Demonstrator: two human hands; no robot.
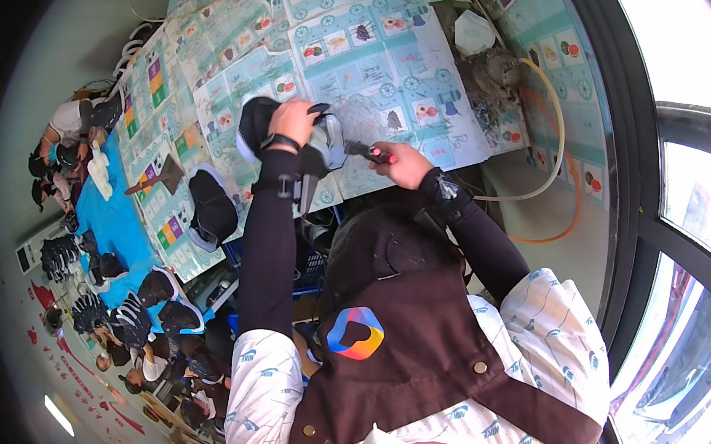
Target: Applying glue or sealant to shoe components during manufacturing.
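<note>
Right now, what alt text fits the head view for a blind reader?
A person's left hand holds a black-and-white shoe while the right hand grips a small red-handled tool against it, over a paper-covered table with more shoes.

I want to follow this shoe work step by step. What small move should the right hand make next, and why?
Probably bring the tool tip onto the shoe. The left hand grips the black and grey shoe above the paper-covered table, while the right hand holds a small tool with a red handle whose tip points at the shoe's side; whether it touches cannot be told.
</note>
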